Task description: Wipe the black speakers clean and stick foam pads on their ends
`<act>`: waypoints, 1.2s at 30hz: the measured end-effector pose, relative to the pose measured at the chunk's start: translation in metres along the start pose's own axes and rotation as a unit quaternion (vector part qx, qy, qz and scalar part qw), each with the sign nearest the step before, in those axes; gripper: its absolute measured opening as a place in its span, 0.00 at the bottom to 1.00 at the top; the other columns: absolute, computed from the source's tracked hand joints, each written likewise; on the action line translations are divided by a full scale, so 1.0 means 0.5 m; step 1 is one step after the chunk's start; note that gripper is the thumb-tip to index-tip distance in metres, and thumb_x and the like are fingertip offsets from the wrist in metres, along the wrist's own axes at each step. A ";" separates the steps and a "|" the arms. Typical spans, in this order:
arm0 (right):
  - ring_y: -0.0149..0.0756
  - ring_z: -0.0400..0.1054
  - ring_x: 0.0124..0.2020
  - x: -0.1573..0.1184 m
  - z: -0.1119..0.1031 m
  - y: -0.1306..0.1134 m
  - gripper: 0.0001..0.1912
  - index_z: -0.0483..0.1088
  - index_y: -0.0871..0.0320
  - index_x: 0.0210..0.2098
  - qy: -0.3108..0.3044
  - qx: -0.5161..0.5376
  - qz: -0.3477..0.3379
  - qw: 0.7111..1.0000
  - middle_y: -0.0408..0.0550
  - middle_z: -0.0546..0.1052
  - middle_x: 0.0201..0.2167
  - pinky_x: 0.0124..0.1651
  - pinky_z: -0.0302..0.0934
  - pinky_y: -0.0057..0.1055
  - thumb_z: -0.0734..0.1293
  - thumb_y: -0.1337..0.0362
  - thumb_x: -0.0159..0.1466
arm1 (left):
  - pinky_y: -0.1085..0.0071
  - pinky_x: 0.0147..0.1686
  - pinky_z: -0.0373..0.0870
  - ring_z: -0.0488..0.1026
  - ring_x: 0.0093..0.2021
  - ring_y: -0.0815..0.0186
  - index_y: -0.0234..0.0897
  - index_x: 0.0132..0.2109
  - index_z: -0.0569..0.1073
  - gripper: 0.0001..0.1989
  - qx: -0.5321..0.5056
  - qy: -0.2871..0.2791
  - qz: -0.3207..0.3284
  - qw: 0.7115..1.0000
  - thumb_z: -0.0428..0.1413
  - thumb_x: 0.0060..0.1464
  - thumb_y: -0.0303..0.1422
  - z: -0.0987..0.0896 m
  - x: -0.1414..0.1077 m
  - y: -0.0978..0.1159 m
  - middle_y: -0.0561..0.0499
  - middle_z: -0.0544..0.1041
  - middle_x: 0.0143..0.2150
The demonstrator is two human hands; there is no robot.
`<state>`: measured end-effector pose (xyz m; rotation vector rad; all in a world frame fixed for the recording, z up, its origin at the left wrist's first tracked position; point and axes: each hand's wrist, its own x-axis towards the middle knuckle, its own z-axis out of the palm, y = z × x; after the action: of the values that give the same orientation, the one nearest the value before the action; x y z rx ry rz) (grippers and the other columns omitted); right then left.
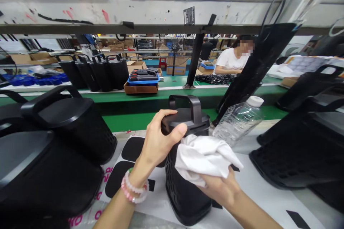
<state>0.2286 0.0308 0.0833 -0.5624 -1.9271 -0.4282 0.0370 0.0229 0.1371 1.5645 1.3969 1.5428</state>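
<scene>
A black plastic housing with a carry handle (pixel 185 189) stands upright on the worktop in front of me, its lower side perforated. My left hand (pixel 161 132) grips its top edge beside the handle, thumb at the front and fingers over the lid. In my right hand (pixel 223 186) is a bunched white cloth (pixel 205 155), pressed against the upper front of the housing. The cloth hides most of my right fingertips and part of that face. Under the housing lies a white sheet with black rounded stickers (pixel 122 179).
Several similar black housings (pixel 72 125) stand at the left, and more (pixel 301 150) at the right. A clear plastic bottle (pixel 238 121) with a white cap is behind the cloth. Beyond the green conveyor (pixel 120 118), a person in a white shirt (pixel 228 61) works. A shelf beam (pixel 150 10) crosses above.
</scene>
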 end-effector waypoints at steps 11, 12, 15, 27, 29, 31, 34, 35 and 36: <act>0.41 0.78 0.34 0.021 0.035 -0.032 0.07 0.74 0.55 0.38 0.137 -0.057 -0.044 0.988 0.46 0.81 0.31 0.38 0.74 0.34 0.68 0.71 0.60 | 0.67 0.41 0.63 0.71 0.41 0.60 0.41 0.48 0.74 0.23 0.012 0.014 0.001 1.000 0.58 0.51 0.52 0.004 0.000 -0.001 0.51 0.75 0.43; 0.42 0.78 0.34 0.022 0.035 -0.032 0.07 0.73 0.56 0.38 0.136 -0.059 -0.033 0.988 0.48 0.81 0.31 0.38 0.74 0.35 0.68 0.71 0.61 | 0.67 0.42 0.63 0.71 0.42 0.60 0.41 0.48 0.74 0.23 0.009 0.014 -0.001 1.000 0.58 0.52 0.52 0.004 -0.001 -0.002 0.50 0.75 0.43; 0.40 0.77 0.32 0.027 0.031 -0.030 0.05 0.73 0.57 0.38 0.127 -0.064 -0.050 0.989 0.48 0.81 0.30 0.36 0.73 0.33 0.67 0.70 0.63 | 0.67 0.42 0.63 0.71 0.41 0.60 0.41 0.48 0.73 0.24 0.010 0.013 -0.001 1.000 0.58 0.52 0.52 0.003 -0.002 -0.003 0.50 0.75 0.43; 0.37 0.76 0.28 0.020 0.042 -0.027 0.06 0.73 0.55 0.36 0.153 -0.071 -0.046 0.985 0.44 0.81 0.29 0.32 0.71 0.31 0.69 0.71 0.60 | 0.67 0.40 0.64 0.71 0.39 0.61 0.41 0.48 0.74 0.23 0.026 0.024 0.001 0.999 0.57 0.52 0.50 0.008 -0.002 -0.001 0.50 0.75 0.41; 0.35 0.75 0.25 0.016 0.042 -0.027 0.06 0.73 0.54 0.37 0.145 -0.078 -0.043 0.985 0.43 0.81 0.29 0.29 0.70 0.30 0.69 0.70 0.60 | 0.66 0.42 0.65 0.71 0.42 0.60 0.41 0.48 0.74 0.23 0.020 0.020 0.005 1.000 0.57 0.51 0.50 0.008 -0.002 0.000 0.50 0.75 0.42; 0.33 0.73 0.22 0.018 0.041 -0.028 0.04 0.72 0.55 0.35 0.162 -0.077 -0.049 0.983 0.42 0.80 0.26 0.25 0.68 0.29 0.68 0.69 0.60 | 0.66 0.44 0.65 0.71 0.44 0.59 0.41 0.48 0.74 0.23 0.017 0.018 0.003 1.000 0.58 0.51 0.51 0.007 -0.002 0.000 0.50 0.75 0.43; 0.35 0.72 0.21 0.028 0.037 -0.030 0.05 0.71 0.56 0.34 0.175 -0.074 -0.051 0.981 0.44 0.80 0.25 0.24 0.67 0.30 0.67 0.71 0.59 | 0.65 0.45 0.65 0.71 0.45 0.58 0.41 0.48 0.73 0.23 0.015 0.015 0.001 1.000 0.58 0.51 0.51 0.005 -0.002 -0.001 0.50 0.75 0.44; 0.36 0.72 0.21 0.031 0.036 -0.031 0.06 0.72 0.56 0.35 0.169 -0.070 -0.045 0.982 0.45 0.80 0.25 0.25 0.68 0.30 0.68 0.72 0.59 | 0.65 0.45 0.65 0.71 0.45 0.58 0.41 0.48 0.73 0.23 0.016 0.014 0.001 1.000 0.58 0.52 0.51 0.005 -0.002 -0.002 0.49 0.75 0.44; 0.37 0.73 0.22 0.033 0.034 -0.032 0.07 0.72 0.56 0.36 0.160 -0.060 -0.043 0.984 0.46 0.80 0.26 0.26 0.69 0.31 0.68 0.72 0.58 | 0.65 0.45 0.65 0.71 0.45 0.58 0.41 0.48 0.73 0.23 0.016 0.014 0.002 1.000 0.58 0.52 0.51 0.004 -0.002 -0.002 0.49 0.75 0.44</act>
<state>0.2011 0.0300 0.0909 -0.4587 -1.6282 -0.6536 0.0388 0.0231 0.1354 1.5714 1.4403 1.5581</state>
